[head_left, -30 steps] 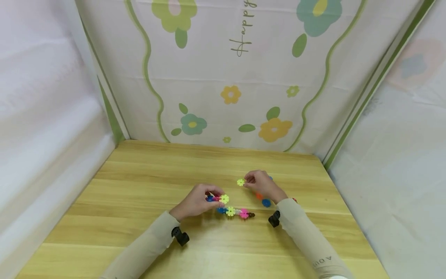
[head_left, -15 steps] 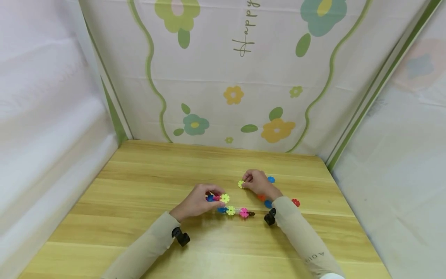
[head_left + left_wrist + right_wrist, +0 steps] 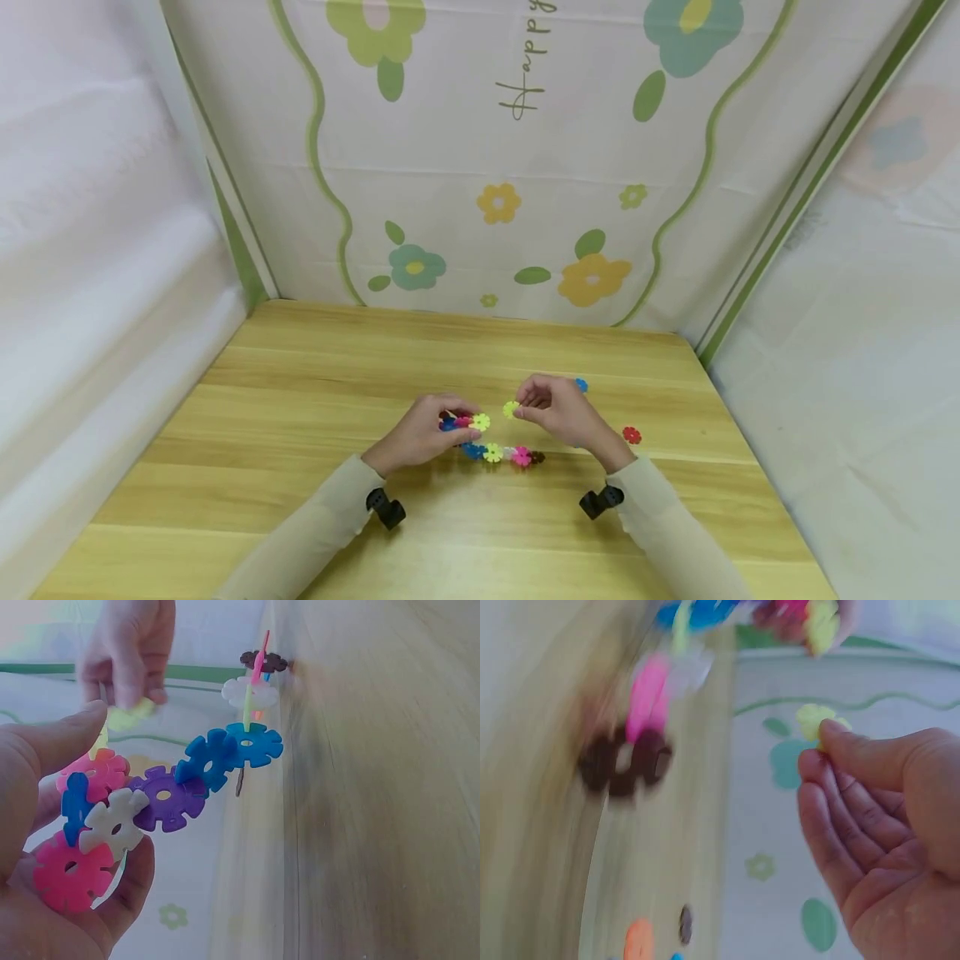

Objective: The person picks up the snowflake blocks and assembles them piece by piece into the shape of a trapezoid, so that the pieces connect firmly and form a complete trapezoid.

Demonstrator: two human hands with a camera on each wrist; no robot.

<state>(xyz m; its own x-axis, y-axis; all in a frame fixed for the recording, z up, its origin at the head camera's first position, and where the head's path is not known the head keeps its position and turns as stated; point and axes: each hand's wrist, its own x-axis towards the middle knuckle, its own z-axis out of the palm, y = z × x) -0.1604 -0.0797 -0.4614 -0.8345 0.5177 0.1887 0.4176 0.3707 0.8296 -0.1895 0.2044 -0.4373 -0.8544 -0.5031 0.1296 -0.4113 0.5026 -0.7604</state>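
My left hand (image 3: 422, 429) grips a chain of interlocked notched plastic discs shaped like flowers. In the left wrist view its links include a pink disc (image 3: 73, 871), a white disc (image 3: 115, 825), a purple disc (image 3: 168, 797) and blue discs (image 3: 206, 761), running out to a dark brown disc (image 3: 263, 661) at the far end. A yellow disc (image 3: 480, 422) sits at the chain end by my left fingertips. Between thumb and fingers, my right hand (image 3: 561, 410) pinches a loose yellow-green disc (image 3: 511, 410), a short gap away from that end.
On the wooden table (image 3: 300, 500), a red disc (image 3: 632, 435) and a blue disc (image 3: 582, 385) lie right of my right hand. An orange disc (image 3: 638, 941) shows in the right wrist view. Fabric walls (image 3: 450, 150) rise behind and at both sides.
My right hand has come down and nearer to the chain with the yellow-green disc, which is now closer to the yellow end disc. The left hand stays nearly still.
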